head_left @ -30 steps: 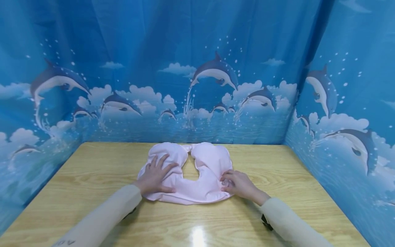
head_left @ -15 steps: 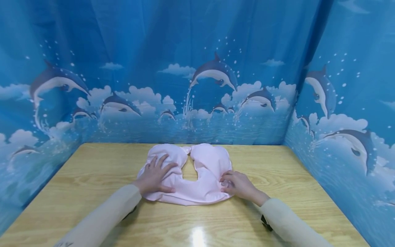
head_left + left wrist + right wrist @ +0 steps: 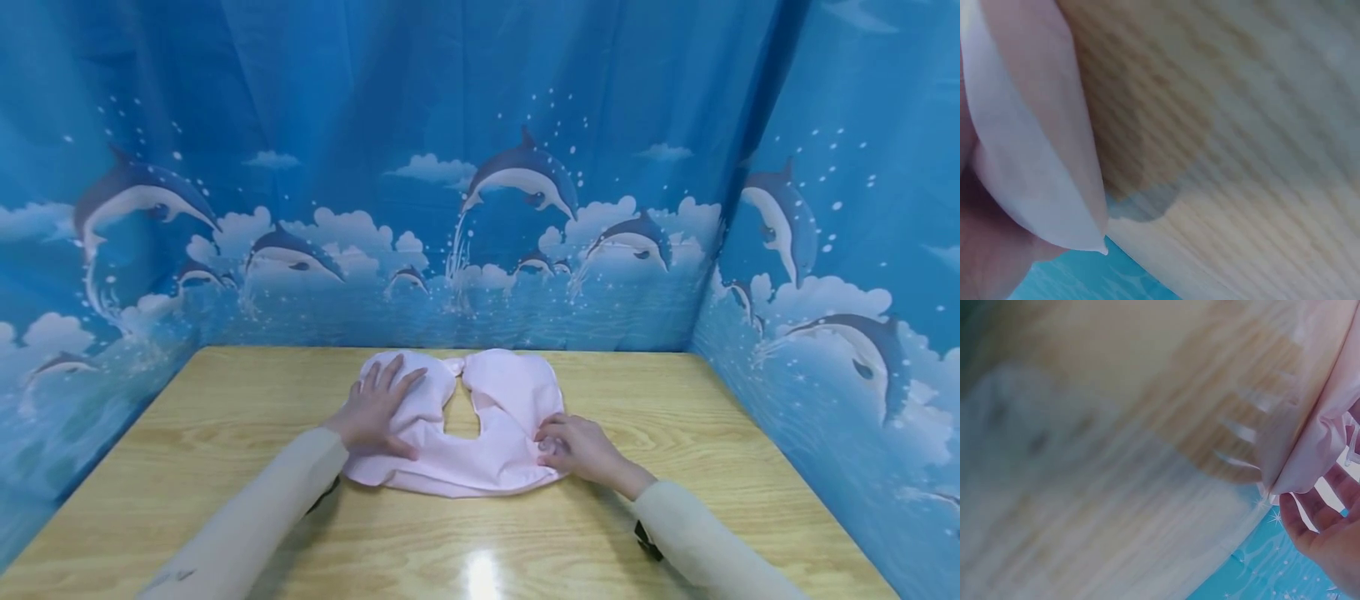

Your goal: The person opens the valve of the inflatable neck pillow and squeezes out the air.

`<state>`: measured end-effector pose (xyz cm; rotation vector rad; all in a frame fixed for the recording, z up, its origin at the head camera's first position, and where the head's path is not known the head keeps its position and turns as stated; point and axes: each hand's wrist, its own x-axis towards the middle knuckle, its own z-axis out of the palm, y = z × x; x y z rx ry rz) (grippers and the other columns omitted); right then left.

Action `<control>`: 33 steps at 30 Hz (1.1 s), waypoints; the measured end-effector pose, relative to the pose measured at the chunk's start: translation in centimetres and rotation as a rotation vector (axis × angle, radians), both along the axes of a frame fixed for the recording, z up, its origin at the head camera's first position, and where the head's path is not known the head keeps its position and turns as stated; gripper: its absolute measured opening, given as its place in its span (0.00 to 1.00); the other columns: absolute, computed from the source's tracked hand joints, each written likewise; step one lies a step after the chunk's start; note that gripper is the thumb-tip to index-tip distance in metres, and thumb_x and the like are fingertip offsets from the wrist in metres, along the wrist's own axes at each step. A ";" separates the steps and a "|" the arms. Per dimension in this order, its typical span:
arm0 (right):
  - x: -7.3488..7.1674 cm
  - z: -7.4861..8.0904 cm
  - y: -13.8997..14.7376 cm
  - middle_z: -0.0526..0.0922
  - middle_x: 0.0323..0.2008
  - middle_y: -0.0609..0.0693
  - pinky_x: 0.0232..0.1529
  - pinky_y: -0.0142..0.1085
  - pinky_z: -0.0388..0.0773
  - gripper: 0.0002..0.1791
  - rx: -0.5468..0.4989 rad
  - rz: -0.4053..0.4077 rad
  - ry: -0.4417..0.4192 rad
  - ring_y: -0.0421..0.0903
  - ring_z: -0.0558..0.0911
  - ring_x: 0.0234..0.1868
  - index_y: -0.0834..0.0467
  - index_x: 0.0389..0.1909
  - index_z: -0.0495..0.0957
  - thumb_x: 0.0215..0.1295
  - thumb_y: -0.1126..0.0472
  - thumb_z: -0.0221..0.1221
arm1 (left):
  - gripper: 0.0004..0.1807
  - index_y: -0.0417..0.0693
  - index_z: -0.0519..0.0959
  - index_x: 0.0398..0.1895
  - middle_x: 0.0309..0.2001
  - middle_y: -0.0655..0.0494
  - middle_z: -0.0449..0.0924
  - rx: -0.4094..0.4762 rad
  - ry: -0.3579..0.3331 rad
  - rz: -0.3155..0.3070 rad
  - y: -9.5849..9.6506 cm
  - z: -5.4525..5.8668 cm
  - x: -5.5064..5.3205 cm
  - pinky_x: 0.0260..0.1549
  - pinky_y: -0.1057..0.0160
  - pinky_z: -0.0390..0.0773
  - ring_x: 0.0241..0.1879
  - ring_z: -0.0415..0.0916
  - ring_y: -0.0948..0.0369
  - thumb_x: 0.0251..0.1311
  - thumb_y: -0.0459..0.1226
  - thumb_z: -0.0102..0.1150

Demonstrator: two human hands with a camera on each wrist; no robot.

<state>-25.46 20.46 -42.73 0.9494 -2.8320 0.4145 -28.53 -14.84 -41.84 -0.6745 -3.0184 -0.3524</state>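
A pale pink U-shaped neck pillow point(image 3: 480, 462) lies on the table, looking soft and partly flat, its two ends meeting at the far side. My left hand point(image 3: 372, 414) rests on its left lobe with fingers spread. In the left wrist view the pillow's edge point(image 3: 1035, 137) hangs over part of that hand. My right hand point(image 3: 581, 450) pinches the pillow's right side, fingers and thumb curled about a small clear valve point(image 3: 551, 447). The right wrist view shows fingers point(image 3: 1310, 515) at the pillow's edge point(image 3: 1313, 456); the exact grip on the valve is partly hidden.
The pillow lies on a wood-grain table point(image 3: 247, 417) near its back edge. Blue curtains point(image 3: 360, 150) printed with dolphins and clouds stand behind and at both sides.
My left hand has slid slightly away from me and to the left on the pillow's left lobe. The right hand and the pillow have stayed in place.
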 end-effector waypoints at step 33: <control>-0.2 -0.2 0.1 0.80 0.43 0.49 0.44 0.45 0.75 0.13 0.006 0.018 0.005 0.49 0.79 0.43 0.52 0.37 0.81 0.52 0.51 0.64 | 0.54 0.69 0.59 0.65 0.68 0.44 0.51 0.063 -0.057 -0.043 0.3 -0.7 -1.4 0.49 0.30 0.61 0.63 0.54 0.38 0.27 0.69 0.65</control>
